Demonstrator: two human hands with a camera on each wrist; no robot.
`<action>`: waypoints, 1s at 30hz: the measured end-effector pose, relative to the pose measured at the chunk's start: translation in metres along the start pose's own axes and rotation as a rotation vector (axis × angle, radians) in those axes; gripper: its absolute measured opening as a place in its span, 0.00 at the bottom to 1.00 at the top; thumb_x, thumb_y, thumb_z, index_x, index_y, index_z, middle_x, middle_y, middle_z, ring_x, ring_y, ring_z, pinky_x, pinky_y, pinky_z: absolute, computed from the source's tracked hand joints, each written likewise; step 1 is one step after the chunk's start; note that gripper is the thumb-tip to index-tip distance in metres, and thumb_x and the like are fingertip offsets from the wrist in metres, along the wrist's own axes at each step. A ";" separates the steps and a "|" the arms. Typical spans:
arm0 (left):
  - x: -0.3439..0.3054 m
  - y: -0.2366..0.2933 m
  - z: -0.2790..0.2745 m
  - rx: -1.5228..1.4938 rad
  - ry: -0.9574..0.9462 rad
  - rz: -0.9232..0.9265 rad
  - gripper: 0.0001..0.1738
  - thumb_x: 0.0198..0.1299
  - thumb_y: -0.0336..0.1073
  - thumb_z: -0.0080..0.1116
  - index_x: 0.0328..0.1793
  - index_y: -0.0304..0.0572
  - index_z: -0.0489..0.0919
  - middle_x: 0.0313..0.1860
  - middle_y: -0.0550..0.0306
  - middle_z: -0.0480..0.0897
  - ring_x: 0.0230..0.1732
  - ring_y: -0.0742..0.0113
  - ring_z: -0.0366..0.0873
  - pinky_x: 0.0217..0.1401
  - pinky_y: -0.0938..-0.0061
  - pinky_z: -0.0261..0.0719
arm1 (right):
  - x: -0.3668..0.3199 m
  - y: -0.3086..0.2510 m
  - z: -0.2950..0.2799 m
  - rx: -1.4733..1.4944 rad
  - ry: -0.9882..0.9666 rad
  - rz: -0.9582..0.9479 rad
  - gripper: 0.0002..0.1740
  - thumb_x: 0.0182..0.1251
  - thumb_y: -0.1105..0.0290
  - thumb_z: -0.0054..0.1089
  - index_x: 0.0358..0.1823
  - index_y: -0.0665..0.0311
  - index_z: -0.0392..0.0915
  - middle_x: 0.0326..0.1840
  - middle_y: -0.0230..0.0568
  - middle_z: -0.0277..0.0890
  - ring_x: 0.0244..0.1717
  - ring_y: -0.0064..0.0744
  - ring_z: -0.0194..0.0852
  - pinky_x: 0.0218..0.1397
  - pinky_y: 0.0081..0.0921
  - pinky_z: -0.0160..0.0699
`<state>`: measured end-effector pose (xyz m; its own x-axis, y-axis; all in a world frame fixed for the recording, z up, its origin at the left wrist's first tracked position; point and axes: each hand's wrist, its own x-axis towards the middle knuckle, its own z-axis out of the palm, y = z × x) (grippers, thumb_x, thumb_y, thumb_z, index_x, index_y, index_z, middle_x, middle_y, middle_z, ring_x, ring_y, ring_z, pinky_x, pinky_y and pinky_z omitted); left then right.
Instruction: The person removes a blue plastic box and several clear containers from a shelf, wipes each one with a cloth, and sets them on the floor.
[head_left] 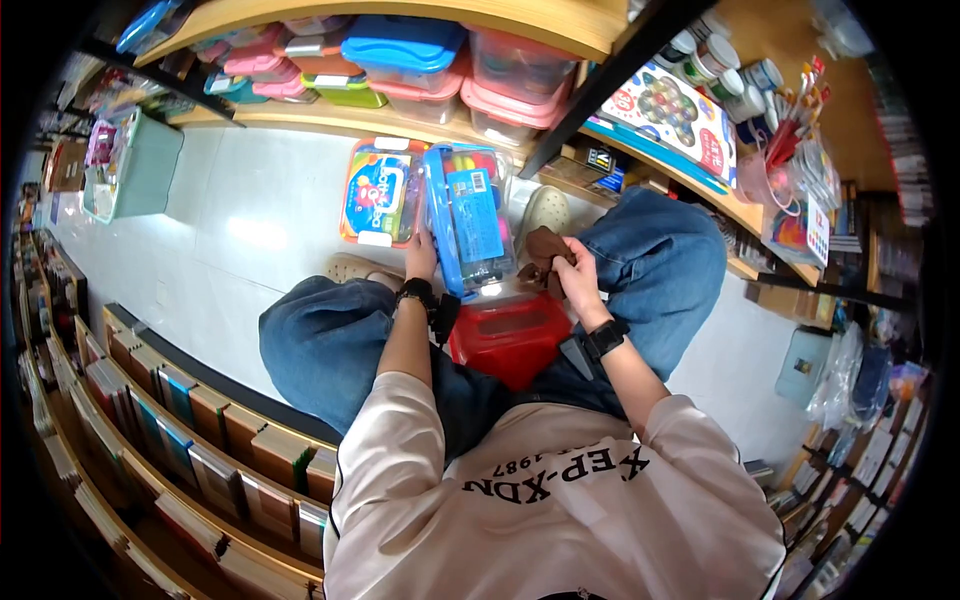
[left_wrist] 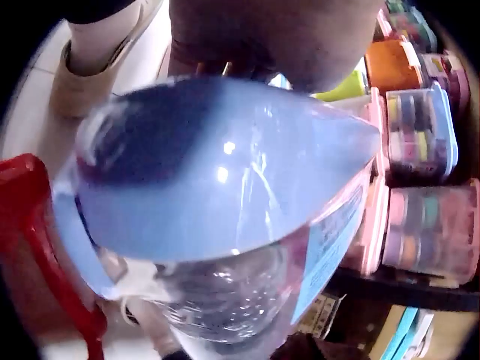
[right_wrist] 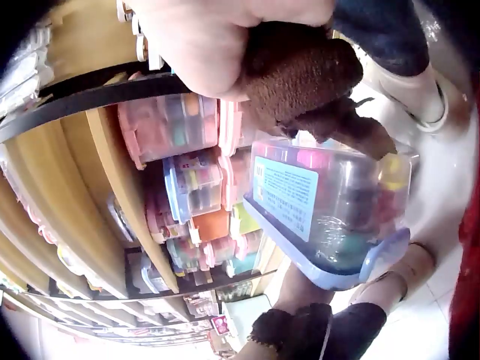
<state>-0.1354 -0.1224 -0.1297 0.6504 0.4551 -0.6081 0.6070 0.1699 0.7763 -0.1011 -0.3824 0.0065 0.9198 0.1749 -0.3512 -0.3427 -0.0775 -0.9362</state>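
Observation:
Between the knees, a clear box (head_left: pixel 478 215) with a blue lid and colourful contents stands tilted, its label facing up. My left hand (head_left: pixel 421 258) holds it at the lid side; the fingertips are hidden. In the left wrist view the lid (left_wrist: pixel 225 172) fills the middle, with that hand (left_wrist: pixel 277 37) behind it. My right hand (head_left: pixel 578 280) grips a crumpled brown cloth (head_left: pixel 544 248) at the box's right edge. The right wrist view shows the cloth (right_wrist: pixel 304 79) bunched under the hand (right_wrist: pixel 206 41), just above the clear box (right_wrist: pixel 341 199).
A red container (head_left: pixel 510 335) lies between the thighs. Beyond the left hand, an orange-rimmed box (head_left: pixel 382 192) is on the floor. Shelves (head_left: pixel 440 120) of lidded boxes run along the front. A pale green bin (head_left: pixel 148 165) stands at the left, with bookshelves (head_left: pixel 200 400) behind.

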 end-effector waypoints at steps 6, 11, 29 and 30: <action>-0.041 0.046 0.027 0.270 0.331 0.495 0.40 0.59 0.60 0.49 0.57 0.23 0.69 0.50 0.31 0.75 0.58 0.45 0.69 0.63 0.63 0.60 | 0.015 0.005 0.016 -0.089 -0.041 -0.005 0.19 0.56 0.82 0.46 0.51 0.69 0.71 0.43 0.34 0.75 0.43 0.21 0.71 0.47 0.17 0.70; -0.060 0.075 0.015 0.213 0.235 0.408 0.42 0.56 0.61 0.51 0.54 0.20 0.70 0.46 0.31 0.77 0.51 0.42 0.74 0.56 0.61 0.67 | 0.021 0.012 0.043 -0.387 -0.147 -0.099 0.24 0.54 0.79 0.49 0.56 0.73 0.68 0.49 0.48 0.77 0.51 0.33 0.75 0.55 0.24 0.69; -0.040 0.056 0.015 -0.013 -0.010 0.229 0.37 0.68 0.56 0.31 0.65 0.25 0.62 0.61 0.33 0.68 0.65 0.47 0.62 0.67 0.67 0.57 | 0.145 -0.016 0.136 -0.906 -0.316 -0.615 0.31 0.55 0.74 0.44 0.65 0.69 0.59 0.69 0.58 0.53 0.70 0.53 0.48 0.72 0.36 0.48; -0.039 0.055 0.015 -0.014 -0.014 0.204 0.36 0.70 0.54 0.28 0.65 0.24 0.61 0.65 0.36 0.65 0.69 0.53 0.59 0.69 0.71 0.52 | 0.133 -0.014 0.141 -0.929 -0.274 -0.695 0.33 0.54 0.74 0.45 0.65 0.70 0.58 0.70 0.56 0.52 0.72 0.52 0.44 0.72 0.38 0.49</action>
<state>-0.1203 -0.1443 -0.0659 0.7656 0.4688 -0.4404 0.4560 0.0873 0.8857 -0.0007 -0.2201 -0.0285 0.7439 0.6552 0.1312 0.5857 -0.5449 -0.6000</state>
